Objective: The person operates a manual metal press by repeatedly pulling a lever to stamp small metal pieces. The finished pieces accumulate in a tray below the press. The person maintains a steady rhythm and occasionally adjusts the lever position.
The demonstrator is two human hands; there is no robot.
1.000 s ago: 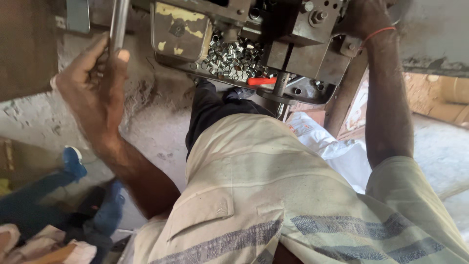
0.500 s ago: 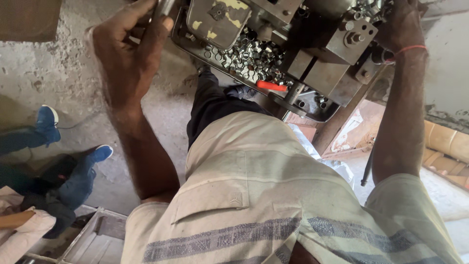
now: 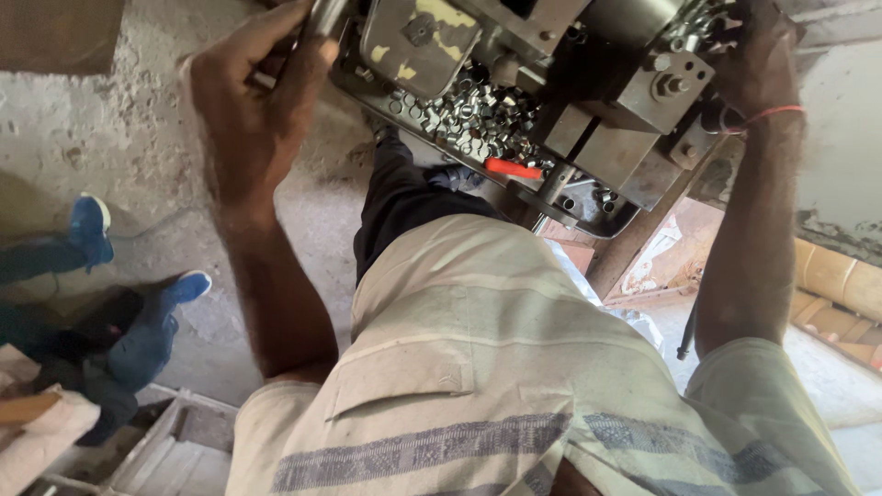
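My single head camera, worn high, facing steeply down past my shirt (image 3: 478,367), close on the press (image 3: 588,110), floor (image 3: 110,138) at left.

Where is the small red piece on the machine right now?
In the head view, the small red piece sits upper centre on the grey metal machine, just below the pile of shiny metal rings, between the left hand and right hand.

A crumpled clear plastic bag (image 3: 597,294) lies on the floor just right of the person's shirt, below the machine. Beyond it, against a slanted wooden post, sits a pale, torn sack-like wrapping (image 3: 666,253) with reddish patches. No labels, signs or screens show.
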